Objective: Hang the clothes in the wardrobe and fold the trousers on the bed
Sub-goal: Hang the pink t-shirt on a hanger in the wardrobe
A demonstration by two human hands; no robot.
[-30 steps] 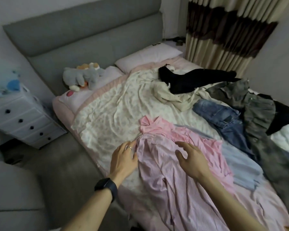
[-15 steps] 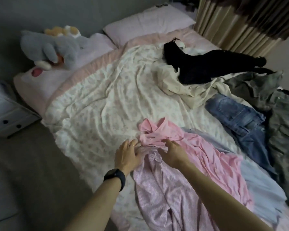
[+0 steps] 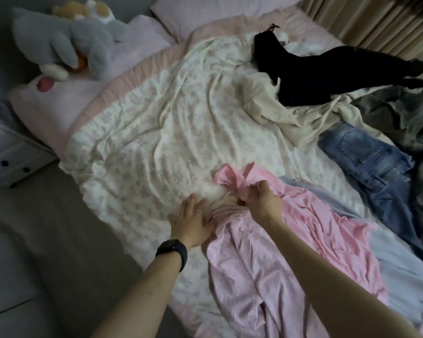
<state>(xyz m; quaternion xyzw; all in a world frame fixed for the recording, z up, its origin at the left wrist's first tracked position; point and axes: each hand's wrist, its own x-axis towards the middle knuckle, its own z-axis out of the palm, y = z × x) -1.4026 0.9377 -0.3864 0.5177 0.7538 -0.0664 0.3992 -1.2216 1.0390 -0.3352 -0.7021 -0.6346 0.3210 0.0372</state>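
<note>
right hand now on pink shirt

No readable text, labels, brands or numbers anywhere in view. The watch face is dark, with no digits showing. The clothes and bedding show patterns only, no lettering.
</note>
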